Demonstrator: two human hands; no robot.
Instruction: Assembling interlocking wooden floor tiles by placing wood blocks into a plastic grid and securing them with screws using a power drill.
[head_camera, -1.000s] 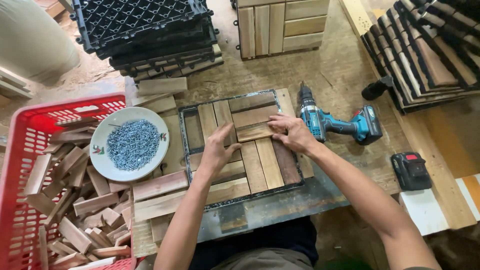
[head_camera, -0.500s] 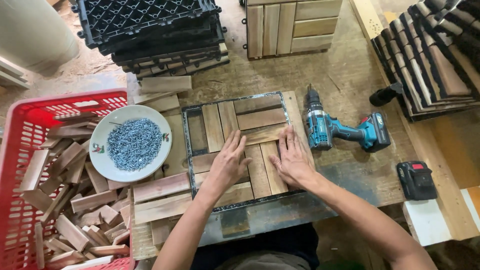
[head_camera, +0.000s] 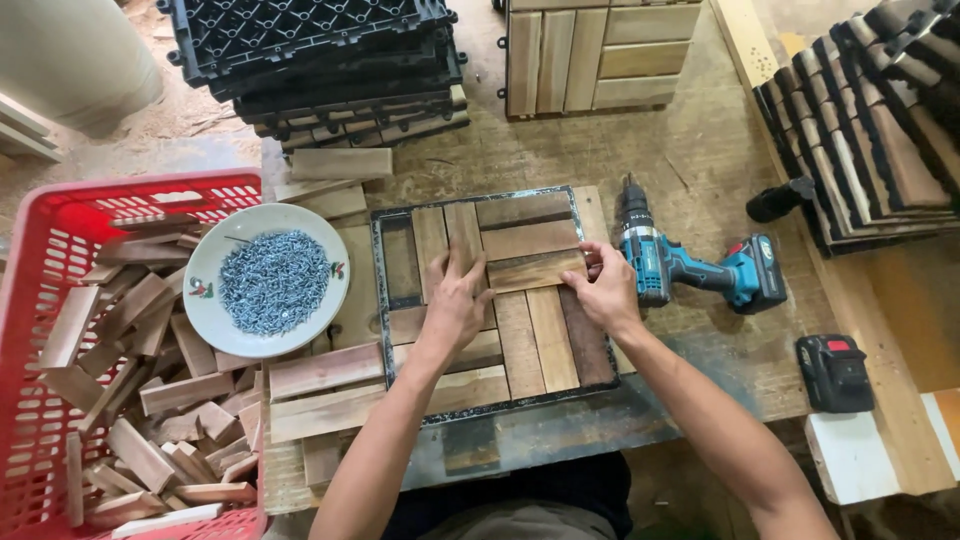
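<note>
A square metal frame (head_camera: 380, 300) lies on the workbench, filled with short wooden slats (head_camera: 530, 240) laid in alternating blocks. My left hand (head_camera: 458, 297) rests flat on the slats near the frame's middle, fingers spread. My right hand (head_camera: 603, 288) pinches the right end of a horizontal slat (head_camera: 535, 271) at the frame's right side. One slot at the frame's upper left (head_camera: 400, 262) shows bare board. Neither hand lifts anything clear of the frame.
A white plate of screws (head_camera: 268, 280) sits left of the frame. A red crate of wood offcuts (head_camera: 110, 380) stands far left. A teal cordless drill (head_camera: 690, 265) lies right of the frame, a spare battery (head_camera: 835, 372) beyond. Black plastic grids (head_camera: 320, 50) and finished tiles (head_camera: 880, 130) are stacked behind.
Both hands slid up the frame from its lower half. The right hand went to the right end of a horizontal slat; the left hand settled on the middle slats.
</note>
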